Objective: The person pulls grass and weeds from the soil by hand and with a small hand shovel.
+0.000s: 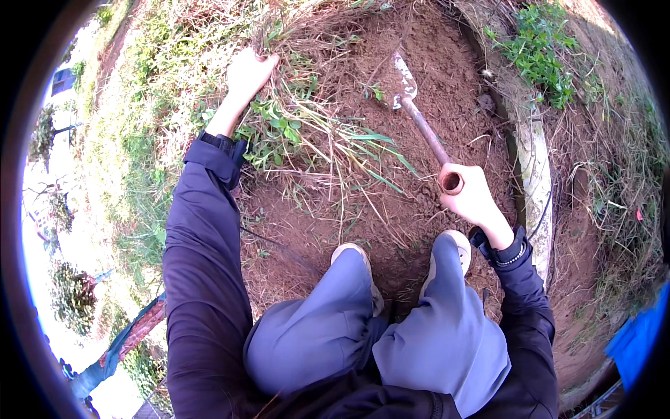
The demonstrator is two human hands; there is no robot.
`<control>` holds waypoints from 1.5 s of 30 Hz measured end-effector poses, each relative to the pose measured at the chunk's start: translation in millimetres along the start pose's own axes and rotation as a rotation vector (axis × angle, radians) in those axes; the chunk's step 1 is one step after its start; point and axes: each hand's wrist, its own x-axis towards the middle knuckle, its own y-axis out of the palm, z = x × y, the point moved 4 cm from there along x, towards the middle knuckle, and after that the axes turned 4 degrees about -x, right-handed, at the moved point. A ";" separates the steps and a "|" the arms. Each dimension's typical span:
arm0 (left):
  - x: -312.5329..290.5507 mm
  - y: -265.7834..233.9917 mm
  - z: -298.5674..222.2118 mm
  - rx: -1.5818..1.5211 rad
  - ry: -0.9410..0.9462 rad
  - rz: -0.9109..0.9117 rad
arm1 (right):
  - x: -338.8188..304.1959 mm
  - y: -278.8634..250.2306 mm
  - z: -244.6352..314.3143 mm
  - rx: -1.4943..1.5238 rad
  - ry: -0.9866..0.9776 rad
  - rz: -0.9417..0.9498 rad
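Observation:
My left hand (251, 73) is closed on a bunch of dry grass (269, 31) at the upper left, at the edge of a weedy patch. My right hand (469, 194) is wrapped around a hand tool (427, 131) with a long brownish handle, whose hollow round end shows at my fist. Its flat, worn metal blade (404, 75) points away from me over the bare soil (447, 84). Between my hands lie leafy green weeds (283, 126) and loose, long-bladed grass stalks (349, 143).
My two shoes (457, 248) stand on the soil close below. A pale edging strip (536, 188) runs along the right, with a green leafy plant (541, 56) beyond it. Blue material (638, 339) shows at the lower right, and teal cloth (94, 377) at the lower left.

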 end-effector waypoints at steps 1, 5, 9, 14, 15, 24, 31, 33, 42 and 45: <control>-1.2 -2.1 0.8 -0.017 0.006 0.007 | -0.9 5.0 -0.9 -0.026 -0.030 0.023; -1.0 2.9 9.3 -0.036 0.063 -0.054 | 76.6 59.3 -12.1 -0.067 -0.095 -0.077; -25.9 -16.4 10.5 -0.090 0.048 -0.046 | 130.2 92.8 10.7 0.119 -0.054 -0.208; -80.1 -63.2 32.9 -0.229 -0.047 -0.128 | 99.5 60.6 1.6 0.054 -0.062 -0.076; -84.1 -61.0 53.2 -0.319 -0.034 -0.120 | 81.4 52.9 3.8 0.017 -0.083 -0.067; -53.1 24.4 -48.3 0.134 0.496 -0.070 | 107.0 34.2 -5.8 -0.165 -0.037 -0.169; -19.7 122.8 -90.6 0.285 0.208 0.078 | 103.8 21.6 -9.3 -0.077 -0.038 -0.118; -11.9 128.6 -88.8 0.240 0.182 0.220 | 87.1 18.4 -12.6 -0.070 -0.016 -0.116; 12.4 42.5 -33.9 -0.007 -0.014 0.063 | 54.0 30.4 -18.0 -0.091 0.001 -0.103; 24.3 42.0 -28.5 -0.052 -0.067 0.028 | 136.9 45.1 -22.3 -0.129 -0.047 -0.227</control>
